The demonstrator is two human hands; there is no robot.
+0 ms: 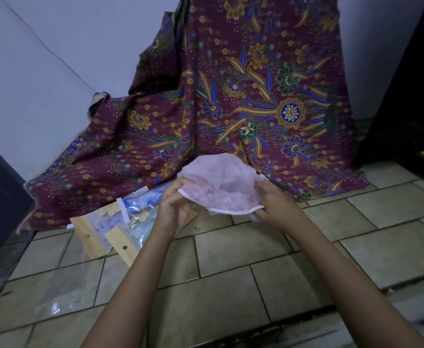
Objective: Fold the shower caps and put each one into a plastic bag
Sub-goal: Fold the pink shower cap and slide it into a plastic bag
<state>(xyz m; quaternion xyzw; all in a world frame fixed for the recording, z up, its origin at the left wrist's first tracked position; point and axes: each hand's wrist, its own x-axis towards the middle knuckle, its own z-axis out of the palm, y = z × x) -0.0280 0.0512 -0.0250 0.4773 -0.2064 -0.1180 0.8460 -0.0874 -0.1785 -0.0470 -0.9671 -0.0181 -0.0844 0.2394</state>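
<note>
While tan-headed clear plastic bags (110,229) lie on the tiled floor (231,252) at eight o'clock, the left hand (173,209) pinches the raised, crinkly pink white-rimmed shower cap (221,187) and the right hand (271,204) grips its three o'clock edge, where slippery film might slip free.

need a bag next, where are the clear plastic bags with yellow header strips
Head view, left of centre: the clear plastic bags lie on the tiled floor beside the left hand, overlapping the maroon floral cloth's front edge.
</note>
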